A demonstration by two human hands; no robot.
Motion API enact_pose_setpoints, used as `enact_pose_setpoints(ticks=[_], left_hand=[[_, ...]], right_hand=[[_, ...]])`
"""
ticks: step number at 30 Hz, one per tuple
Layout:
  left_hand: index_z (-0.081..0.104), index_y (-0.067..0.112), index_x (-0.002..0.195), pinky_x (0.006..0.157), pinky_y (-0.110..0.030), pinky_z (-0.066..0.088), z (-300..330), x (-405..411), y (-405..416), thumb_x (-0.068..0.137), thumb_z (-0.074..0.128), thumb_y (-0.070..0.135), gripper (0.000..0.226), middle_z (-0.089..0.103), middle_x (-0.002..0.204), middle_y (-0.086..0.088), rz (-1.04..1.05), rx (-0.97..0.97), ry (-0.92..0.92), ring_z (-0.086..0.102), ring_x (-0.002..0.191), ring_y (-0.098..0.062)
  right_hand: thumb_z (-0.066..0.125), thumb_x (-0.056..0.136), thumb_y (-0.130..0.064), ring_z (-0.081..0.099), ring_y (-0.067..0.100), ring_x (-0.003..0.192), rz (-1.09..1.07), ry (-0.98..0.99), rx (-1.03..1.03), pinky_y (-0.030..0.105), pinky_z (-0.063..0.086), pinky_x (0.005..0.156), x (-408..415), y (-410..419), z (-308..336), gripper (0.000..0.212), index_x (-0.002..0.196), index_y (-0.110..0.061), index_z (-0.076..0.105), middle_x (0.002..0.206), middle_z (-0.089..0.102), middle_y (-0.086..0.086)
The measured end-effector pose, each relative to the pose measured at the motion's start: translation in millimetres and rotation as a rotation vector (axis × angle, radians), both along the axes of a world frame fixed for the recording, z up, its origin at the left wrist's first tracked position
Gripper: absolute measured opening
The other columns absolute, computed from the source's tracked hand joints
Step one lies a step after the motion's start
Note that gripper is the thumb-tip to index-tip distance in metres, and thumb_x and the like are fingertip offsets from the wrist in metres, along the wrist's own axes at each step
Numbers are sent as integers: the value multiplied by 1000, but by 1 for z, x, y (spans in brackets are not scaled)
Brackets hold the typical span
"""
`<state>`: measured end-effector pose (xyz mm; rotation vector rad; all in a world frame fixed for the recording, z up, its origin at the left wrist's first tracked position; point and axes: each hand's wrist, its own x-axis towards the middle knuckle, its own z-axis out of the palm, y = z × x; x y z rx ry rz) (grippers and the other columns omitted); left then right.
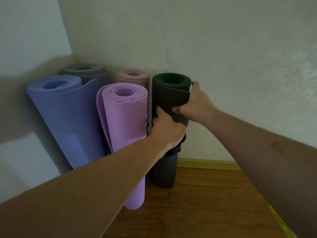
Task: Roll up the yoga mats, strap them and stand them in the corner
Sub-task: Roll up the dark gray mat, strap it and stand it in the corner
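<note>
Your left hand [167, 130] and right hand [195, 103] both curl their fingers round the dark grey rolled mat [169, 93], which stands upright on the wooden floor [205, 194] by the wall, just beside the lilac mat [127, 117]. A black strap [176, 148] circles it below your left hand.

Five rolled mats [122, 127] stand in the corner [72, 54], two behind three.
</note>
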<state>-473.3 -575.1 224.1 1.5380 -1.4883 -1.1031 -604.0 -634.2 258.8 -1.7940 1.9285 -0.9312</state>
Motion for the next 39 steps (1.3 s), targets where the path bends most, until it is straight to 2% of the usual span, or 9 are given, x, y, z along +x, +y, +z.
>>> enact_pose_setpoints(ticks=[4,8,12,16,24,29,33,36,39], left_hand=[[-4,23,166,121,-49,35,2,2,5,90,67,10,105,29,162,-14,-36,35,-4,36,146,-32],[-4,24,166,120,-50,37,3,6,11,87,66,8,107,29,164,-14,-46,63,-14,36,147,-33],[4,31,164,111,-52,47,3,9,16,83,65,5,105,45,148,-13,-68,57,-8,50,130,-32],[8,38,163,111,-52,46,7,8,17,67,66,17,115,46,149,-8,-84,18,27,49,132,-31],[11,34,163,114,-54,43,9,7,11,65,69,27,114,41,152,-11,-35,-14,9,45,138,-34],[-11,23,166,125,-52,28,1,11,9,85,70,12,114,13,170,-11,-25,31,-9,23,154,-31],[-11,22,165,125,-50,27,-4,10,12,87,69,11,113,11,170,-11,-23,11,-37,21,155,-32],[-10,21,166,124,-50,30,-5,10,12,86,70,13,113,14,168,-13,-17,-5,-47,25,153,-32],[-7,22,166,123,-51,32,-5,10,12,85,71,13,113,15,168,-13,-13,-18,-43,26,152,-33]], right_hand=[[98,70,-27,58,29,117,-16,-58,-18,37,51,84,-4,7,-4,116,157,-23,22,137,55,11],[101,63,-23,58,31,116,19,-37,-84,47,57,92,-7,17,-1,139,161,-52,6,140,49,10],[96,69,-31,61,27,112,100,136,-85,35,55,82,-9,18,5,86,140,-43,49,131,56,6],[95,72,-29,63,26,103,64,180,-107,34,54,76,-5,17,9,64,122,-32,55,125,60,8],[86,73,-62,57,30,104,-3,197,-77,38,56,93,17,20,10,83,143,-38,47,131,39,10],[84,80,-26,52,28,103,91,98,6,22,42,62,3,24,21,99,158,-50,28,144,25,6],[89,81,-23,50,16,88,121,80,3,18,38,58,-1,28,12,110,160,-55,19,152,27,7],[93,79,-26,57,25,109,111,39,-31,20,40,61,-3,27,7,123,164,-47,7,157,29,9],[96,76,-30,50,32,130,89,12,-29,31,44,80,-2,27,6,127,165,-37,5,157,30,9]])
